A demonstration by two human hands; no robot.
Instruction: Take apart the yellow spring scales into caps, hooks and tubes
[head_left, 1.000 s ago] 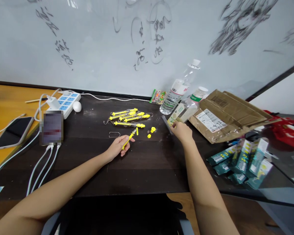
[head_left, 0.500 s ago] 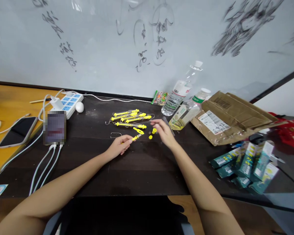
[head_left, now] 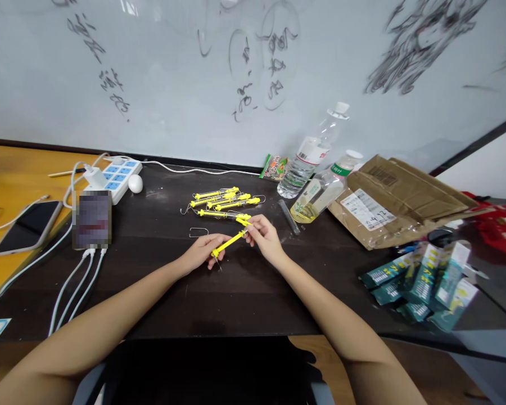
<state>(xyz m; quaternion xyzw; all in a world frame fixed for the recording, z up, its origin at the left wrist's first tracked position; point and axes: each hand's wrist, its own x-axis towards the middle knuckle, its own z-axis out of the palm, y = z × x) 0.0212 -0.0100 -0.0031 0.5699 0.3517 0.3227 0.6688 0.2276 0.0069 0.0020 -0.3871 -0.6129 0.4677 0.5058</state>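
A yellow spring scale (head_left: 230, 243) is held aslant above the dark table, with a thin hook at its lower end. My left hand (head_left: 201, 252) is closed around its lower part. At the upper end my right hand (head_left: 265, 239) pinches, thumb and fingers together, and whether a small part is also between them is hidden. Just behind lie several more yellow spring scales (head_left: 223, 201), hooks at their ends. A bent wire hook (head_left: 199, 230) rests on the table behind my left hand. To the right of my right hand lies a clear narrow tube (head_left: 289, 217).
A water bottle (head_left: 306, 160) and a bottle of yellowish liquid (head_left: 322, 191) stand behind on the right, beside a flattened cardboard package (head_left: 388, 197). Green boxes (head_left: 424, 281) are piled at right. A power strip (head_left: 120, 177), cables and a phone (head_left: 29, 225) lie left.
My right hand has moved left and down onto the spring scale's upper end. The small yellow pieces beside it are now out of sight. The clear tube has come into full view.
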